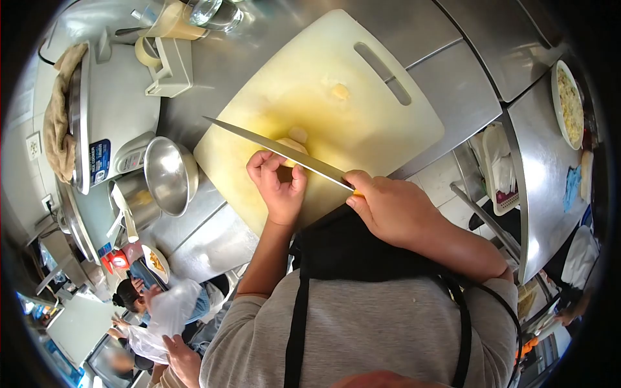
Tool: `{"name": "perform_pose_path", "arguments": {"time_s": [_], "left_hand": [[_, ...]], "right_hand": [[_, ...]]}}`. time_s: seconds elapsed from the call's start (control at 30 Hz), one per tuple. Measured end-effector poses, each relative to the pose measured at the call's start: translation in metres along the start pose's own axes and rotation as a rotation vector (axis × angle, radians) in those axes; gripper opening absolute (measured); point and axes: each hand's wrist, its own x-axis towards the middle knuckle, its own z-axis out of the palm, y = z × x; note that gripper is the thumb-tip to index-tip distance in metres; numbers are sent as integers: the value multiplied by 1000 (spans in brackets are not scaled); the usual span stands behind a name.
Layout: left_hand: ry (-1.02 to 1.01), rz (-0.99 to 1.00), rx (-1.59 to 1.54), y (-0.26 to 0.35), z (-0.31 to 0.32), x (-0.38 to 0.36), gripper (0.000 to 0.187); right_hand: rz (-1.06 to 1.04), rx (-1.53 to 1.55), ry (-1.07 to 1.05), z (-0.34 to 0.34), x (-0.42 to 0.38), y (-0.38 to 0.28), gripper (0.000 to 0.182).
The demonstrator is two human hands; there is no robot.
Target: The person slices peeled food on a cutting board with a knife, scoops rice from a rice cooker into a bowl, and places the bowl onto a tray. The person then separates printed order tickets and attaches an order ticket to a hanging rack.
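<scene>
My right hand (398,210) grips the handle of a long kitchen knife (275,149), its blade slanting up to the left across the cutting board. My left hand (279,191) has its fingers curled round a pale yellow, peeled piece of food (292,146) whose kind I cannot tell. The blade passes over that piece, just beyond the fingertips. A thin pale slice (298,134) lies against its far side. Farther up the wet, yellowish cutting board (259,97) sits a small yellow chunk (341,91), apart from both hands.
Left of the board stand a steel bowl (171,178), a rice cooker (119,155) and a tape dispenser (171,68). A water glass (217,14) is at the top. A dish of food (568,107) rests at the right. Lower left, people handle a plastic bag (171,317).
</scene>
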Motion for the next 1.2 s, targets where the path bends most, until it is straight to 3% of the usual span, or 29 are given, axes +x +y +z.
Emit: {"name": "perform_pose_path", "arguments": {"time_s": [0.87,0.97,1.2], "left_hand": [[-21,-6,-4,-1,0,0,32],[-28,-16,-10,-1,0,0,32],[-32,-2,2,0,-1,2,32]], "right_hand": [[-105,14,89,12,25,6,23],[-7,102,-4,3,15,6,26],[3,28,13,7,28,8,25]]}}
